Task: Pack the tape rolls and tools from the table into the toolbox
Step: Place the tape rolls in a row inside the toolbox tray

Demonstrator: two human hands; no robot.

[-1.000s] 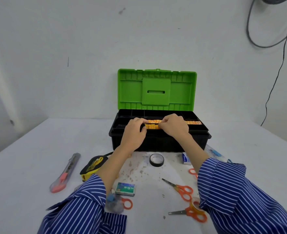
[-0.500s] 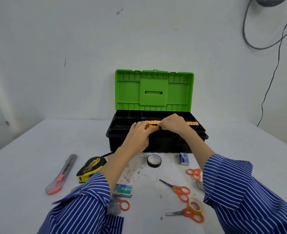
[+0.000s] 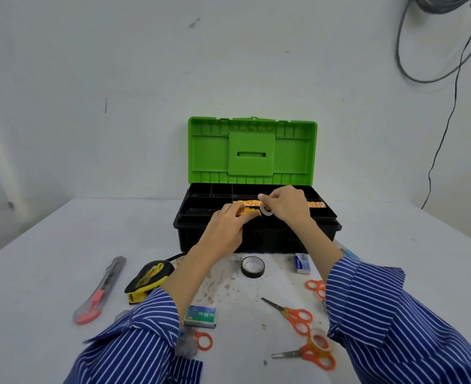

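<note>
Head view: three scissors [image 3: 295, 314], two hands [image 3: 227, 227], one toolbox [image 3: 256, 236].

Right hand [image 3: 285, 205] pinches a clear tape roll [image 3: 266, 211] over the toolbox [image 3: 256, 231].

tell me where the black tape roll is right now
In the head view, the black tape roll lies flat on the table, just in front of the toolbox, between the person's forearms and left of the small blue box.
</note>
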